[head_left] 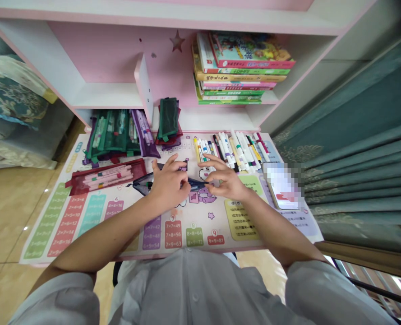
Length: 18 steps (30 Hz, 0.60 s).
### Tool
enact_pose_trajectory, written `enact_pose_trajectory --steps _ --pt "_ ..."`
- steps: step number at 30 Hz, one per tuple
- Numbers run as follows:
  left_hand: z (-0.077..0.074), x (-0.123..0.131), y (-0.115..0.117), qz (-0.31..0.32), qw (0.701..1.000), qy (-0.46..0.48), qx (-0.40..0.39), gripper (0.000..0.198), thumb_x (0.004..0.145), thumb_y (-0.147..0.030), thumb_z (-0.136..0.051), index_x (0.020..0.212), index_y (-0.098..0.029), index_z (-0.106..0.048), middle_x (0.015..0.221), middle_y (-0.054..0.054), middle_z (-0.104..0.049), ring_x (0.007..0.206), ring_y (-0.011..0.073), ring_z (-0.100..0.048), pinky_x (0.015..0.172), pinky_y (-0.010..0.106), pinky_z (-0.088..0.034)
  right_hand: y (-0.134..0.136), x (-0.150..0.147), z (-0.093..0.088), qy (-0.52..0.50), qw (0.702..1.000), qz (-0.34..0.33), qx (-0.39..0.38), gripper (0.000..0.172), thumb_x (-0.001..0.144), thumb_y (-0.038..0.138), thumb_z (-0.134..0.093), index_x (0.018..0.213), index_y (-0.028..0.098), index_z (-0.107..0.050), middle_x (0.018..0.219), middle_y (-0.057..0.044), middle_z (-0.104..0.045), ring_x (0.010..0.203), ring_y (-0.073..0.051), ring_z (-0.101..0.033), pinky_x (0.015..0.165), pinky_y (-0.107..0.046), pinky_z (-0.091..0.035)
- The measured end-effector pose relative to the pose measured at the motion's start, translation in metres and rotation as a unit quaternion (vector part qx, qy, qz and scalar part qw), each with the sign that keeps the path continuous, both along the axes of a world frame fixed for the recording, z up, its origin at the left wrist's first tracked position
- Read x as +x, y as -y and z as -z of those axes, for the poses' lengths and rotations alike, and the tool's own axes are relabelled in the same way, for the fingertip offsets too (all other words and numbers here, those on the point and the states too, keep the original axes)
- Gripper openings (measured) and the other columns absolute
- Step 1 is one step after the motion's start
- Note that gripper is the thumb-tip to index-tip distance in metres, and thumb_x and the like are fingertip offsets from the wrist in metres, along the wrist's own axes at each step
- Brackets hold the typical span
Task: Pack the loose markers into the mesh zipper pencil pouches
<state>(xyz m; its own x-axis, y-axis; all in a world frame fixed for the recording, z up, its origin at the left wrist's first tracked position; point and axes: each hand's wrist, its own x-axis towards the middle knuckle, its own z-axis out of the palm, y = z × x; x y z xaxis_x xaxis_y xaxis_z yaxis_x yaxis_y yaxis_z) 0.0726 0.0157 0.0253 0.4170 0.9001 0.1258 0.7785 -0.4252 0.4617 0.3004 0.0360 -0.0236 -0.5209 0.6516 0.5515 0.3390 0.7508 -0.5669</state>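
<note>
A dark navy mesh zip pouch (141,184) lies across the desk mat under my hands, with something dark inside its left end. My left hand (169,184) covers the middle of the pouch, thumb and forefinger closed on its upper edge. At the pouch's narrow right end, my right hand (228,179) pinches the corner between thumb and forefinger, its other fingers stretched out. Whether a zip pull is in that pinch is too small to tell. Just beyond my right hand lies a loose pile of markers (237,151). Left of the pouch rests a dark red mesh pouch (107,176) filled with pens.
Green and purple mesh pouches (119,133) holding markers are heaped at the back left. Flat mesh pouches (168,119) are stacked beside a shelf divider. Books (241,67) fill part of the shelf. A phone (283,186) lies at the right, near a curtain (352,153).
</note>
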Motion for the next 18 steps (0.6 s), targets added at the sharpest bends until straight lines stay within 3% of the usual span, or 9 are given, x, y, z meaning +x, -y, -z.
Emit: enact_pose_trajectory --steps 18 --pt "0.0016 -0.0076 -0.0024 -0.01 1.0 -0.015 -0.004 0.016 0.079 -0.016 -0.057 0.063 -0.02 -0.061 0.128 0.003 -0.065 0.14 0.0345 -0.04 0.109 0.077 -0.013 -0.0012 0.0008 0.0016 -0.009 1.0 -0.014 0.018 0.015 0.075 0.014 -0.067 0.071 0.024 -0.057 0.126 -0.004 -0.065 0.14 -0.03 -0.044 0.111 -0.053 -0.044"
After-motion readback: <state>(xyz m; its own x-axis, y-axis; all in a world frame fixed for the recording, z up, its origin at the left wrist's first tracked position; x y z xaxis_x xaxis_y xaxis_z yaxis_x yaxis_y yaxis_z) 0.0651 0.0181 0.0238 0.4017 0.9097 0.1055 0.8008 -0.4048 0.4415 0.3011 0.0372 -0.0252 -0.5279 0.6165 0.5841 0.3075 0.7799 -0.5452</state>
